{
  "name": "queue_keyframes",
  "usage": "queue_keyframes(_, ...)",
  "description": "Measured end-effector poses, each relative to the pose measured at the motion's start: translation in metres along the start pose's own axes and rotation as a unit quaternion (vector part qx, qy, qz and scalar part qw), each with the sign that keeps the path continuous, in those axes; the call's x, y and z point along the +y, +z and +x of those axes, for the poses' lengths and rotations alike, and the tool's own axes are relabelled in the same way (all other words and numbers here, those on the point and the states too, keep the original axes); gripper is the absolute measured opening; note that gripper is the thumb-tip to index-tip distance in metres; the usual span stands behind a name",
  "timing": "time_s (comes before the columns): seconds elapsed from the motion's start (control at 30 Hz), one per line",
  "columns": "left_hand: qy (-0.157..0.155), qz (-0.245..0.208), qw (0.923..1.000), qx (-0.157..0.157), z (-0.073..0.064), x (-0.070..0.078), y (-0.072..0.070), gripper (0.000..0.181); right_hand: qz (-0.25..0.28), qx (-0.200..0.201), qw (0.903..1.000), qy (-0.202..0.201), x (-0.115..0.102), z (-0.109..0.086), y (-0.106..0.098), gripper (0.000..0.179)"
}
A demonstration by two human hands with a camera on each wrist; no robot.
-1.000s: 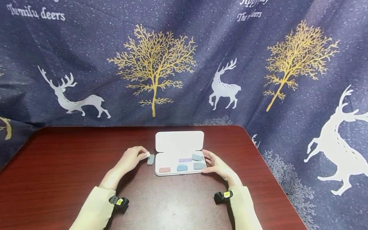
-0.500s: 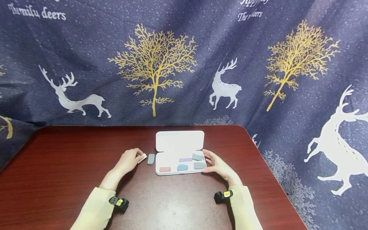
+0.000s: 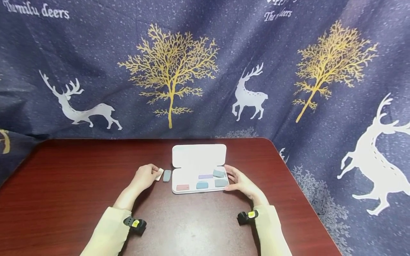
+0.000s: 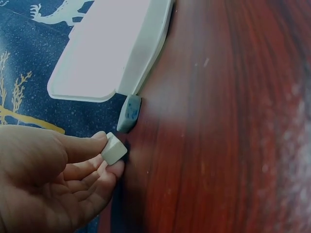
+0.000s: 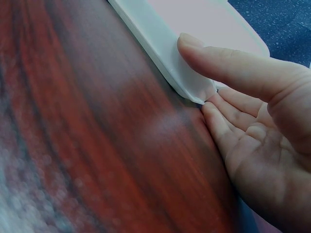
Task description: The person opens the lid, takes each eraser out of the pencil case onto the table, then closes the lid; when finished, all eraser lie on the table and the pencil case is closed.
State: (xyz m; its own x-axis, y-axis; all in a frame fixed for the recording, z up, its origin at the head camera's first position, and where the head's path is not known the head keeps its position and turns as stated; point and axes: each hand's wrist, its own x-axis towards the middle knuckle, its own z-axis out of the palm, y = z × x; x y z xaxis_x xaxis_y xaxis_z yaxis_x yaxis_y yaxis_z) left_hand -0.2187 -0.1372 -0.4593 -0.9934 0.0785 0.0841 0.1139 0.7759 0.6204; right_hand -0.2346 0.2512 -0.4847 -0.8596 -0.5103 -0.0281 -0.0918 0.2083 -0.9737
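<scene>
My left hand point(image 3: 143, 176) pinches a small white eraser point(image 4: 114, 150) between thumb and fingers, low at the table. Just right of it, a grey-blue eraser point(image 3: 167, 176) lies on the table, apart from the white one, near the case's left end. The white hinged case point(image 3: 199, 155) stands with its lid raised. Inside are a red eraser point(image 3: 183, 187), a blue eraser point(image 3: 202, 185), a purple eraser point(image 3: 205, 176) and two grey-green erasers point(image 3: 221, 183). My right hand point(image 3: 243, 184) holds the case's right end, thumb at the near side and fingers behind.
The dark red wooden table point(image 3: 80, 170) reaches back to a blue cloth point(image 3: 198, 71) printed with deer and trees. Each wrist wears a black strap point(image 3: 138, 225) over a pale sleeve point(image 3: 107, 233).
My left hand has drawn slightly left with the white eraser, so a gap shows beside the grey-blue one. The right hand and the case have stayed in place.
</scene>
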Motion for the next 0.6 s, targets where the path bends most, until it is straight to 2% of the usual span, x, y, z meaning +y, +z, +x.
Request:
queue_keyframes(0.33, -0.028, -0.003, 0.9996, 0.001, -0.0017, -0.0002, 0.0002, 0.023, 0.007, 0.003, 1.0000, 0.001, 0.0013, 0.0003, 0.0017, 0.089)
queue_keyframes(0.6, -0.038, -0.002, 0.9992, 0.012, -0.0013, -0.0030, 0.0029, 0.025, 0.004, 0.004, 1.0000, -0.004, 0.0023, -0.0004, -0.0002, 0.089)
